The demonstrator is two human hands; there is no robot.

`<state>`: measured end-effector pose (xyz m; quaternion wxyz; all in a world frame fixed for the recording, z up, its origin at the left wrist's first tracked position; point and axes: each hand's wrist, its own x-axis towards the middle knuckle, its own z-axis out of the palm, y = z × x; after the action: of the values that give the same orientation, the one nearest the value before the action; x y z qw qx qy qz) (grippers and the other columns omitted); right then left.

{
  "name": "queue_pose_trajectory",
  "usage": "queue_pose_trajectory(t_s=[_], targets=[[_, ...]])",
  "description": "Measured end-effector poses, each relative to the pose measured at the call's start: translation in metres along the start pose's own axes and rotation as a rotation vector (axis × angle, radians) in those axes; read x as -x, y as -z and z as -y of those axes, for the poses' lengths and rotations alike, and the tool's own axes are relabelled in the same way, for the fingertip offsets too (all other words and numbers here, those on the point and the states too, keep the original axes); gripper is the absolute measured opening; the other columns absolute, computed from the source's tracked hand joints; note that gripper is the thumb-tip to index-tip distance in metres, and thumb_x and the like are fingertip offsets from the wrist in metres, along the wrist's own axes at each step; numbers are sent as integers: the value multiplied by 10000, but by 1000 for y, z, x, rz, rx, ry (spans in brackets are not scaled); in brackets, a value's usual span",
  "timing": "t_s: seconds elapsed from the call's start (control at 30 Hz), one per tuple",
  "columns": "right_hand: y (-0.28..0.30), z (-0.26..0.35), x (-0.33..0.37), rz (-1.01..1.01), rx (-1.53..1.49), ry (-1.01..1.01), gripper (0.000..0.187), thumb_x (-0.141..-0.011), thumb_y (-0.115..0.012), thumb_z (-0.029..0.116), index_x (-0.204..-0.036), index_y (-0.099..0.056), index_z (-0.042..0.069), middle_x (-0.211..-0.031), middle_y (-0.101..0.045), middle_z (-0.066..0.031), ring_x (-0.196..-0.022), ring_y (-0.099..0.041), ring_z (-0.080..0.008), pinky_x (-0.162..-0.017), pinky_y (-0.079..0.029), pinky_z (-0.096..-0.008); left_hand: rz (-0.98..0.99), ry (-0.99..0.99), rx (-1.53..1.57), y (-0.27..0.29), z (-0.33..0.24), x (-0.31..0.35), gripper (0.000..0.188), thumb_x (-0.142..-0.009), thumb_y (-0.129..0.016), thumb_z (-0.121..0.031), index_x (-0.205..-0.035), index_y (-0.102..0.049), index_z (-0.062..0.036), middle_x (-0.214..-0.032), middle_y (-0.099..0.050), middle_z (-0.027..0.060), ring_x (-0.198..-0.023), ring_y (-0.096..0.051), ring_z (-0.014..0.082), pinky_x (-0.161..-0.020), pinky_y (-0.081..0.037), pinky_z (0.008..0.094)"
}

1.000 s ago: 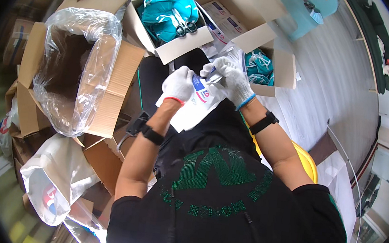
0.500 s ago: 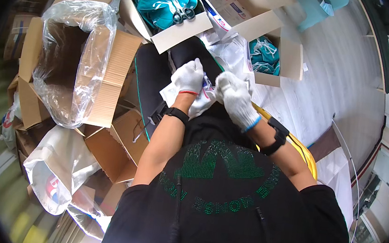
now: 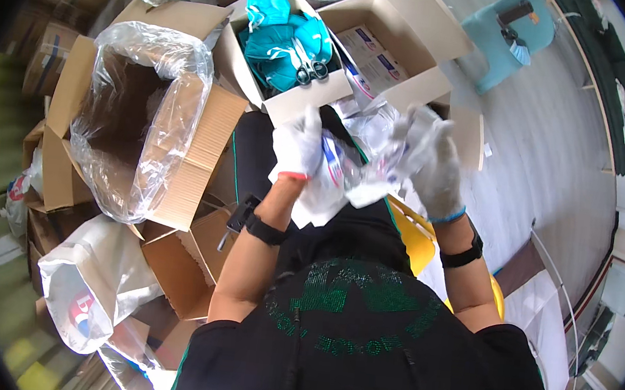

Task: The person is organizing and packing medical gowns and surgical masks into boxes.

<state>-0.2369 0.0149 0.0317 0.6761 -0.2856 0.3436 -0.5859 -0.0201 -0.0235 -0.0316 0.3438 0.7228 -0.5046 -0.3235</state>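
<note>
Over my lap, my left hand (image 3: 294, 147), in a white knit glove with an orange cuff, is closed on the side of a clear plastic bag (image 3: 336, 169) with blue and red print. White material shows at the bag's lower part. My right hand (image 3: 437, 170), in a white glove with a blue cuff, is raised at the bag's right side. Motion smears its fingers, and crumpled clear film shows next to them. Beyond my hands, an open carton (image 3: 304, 95) holds teal cup-shaped masks (image 3: 278, 47) with white straps. Black-handled scissors (image 3: 310, 71) lie on them.
A large carton (image 3: 187, 159) lined with clear plastic stands open on the left. Beyond, another carton (image 3: 443, 37) holds printed packs (image 3: 373, 57). A white sack (image 3: 94, 279) and an opened brown box (image 3: 176, 257) lie at lower left. A light-blue chair (image 3: 488, 50) stands far right.
My hands have moved apart, the right one outward to the right. The plastic bag is now more spread out between them. The view has shifted, showing more beyond the cartons.
</note>
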Motion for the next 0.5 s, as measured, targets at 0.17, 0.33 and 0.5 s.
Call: queue_pose_trajectory(t_s=[0.17, 0.33, 0.5], targets=[[1, -9, -45, -14, 20, -46, 877, -907, -484, 721, -1437, -421, 26, -1303, -583, -173, -1145, -582, -267, -1024, -443, -407, -75, 343, 906, 14, -57, -78, 391, -1004, -549, -314, -1180, -630, 25, -1113, -673, 124, -969, -652, 198, -782, -538, 298], [-51, -40, -53, 127, 856, 214, 661, -831, -757, 344, -1318, -545, -48, -1239, -636, -206, -1139, -612, -271, -997, -467, -367, 18, 164, 472, -12, -4, -164, 459, -1019, -495, -367, -1347, -537, -48, -1270, -621, 91, -1106, -605, 224, -911, -508, 339], [-87, -21, -63, 20, 1091, 183, 559, -790, -808, 234, -1242, -604, -24, -1130, -682, -203, -999, -688, -278, -882, -531, -353, -55, -220, -256, -17, -28, -168, 463, -1023, -449, -415, -1338, -546, -90, -1325, -596, 72, -1189, -559, 230, -982, -463, 344]])
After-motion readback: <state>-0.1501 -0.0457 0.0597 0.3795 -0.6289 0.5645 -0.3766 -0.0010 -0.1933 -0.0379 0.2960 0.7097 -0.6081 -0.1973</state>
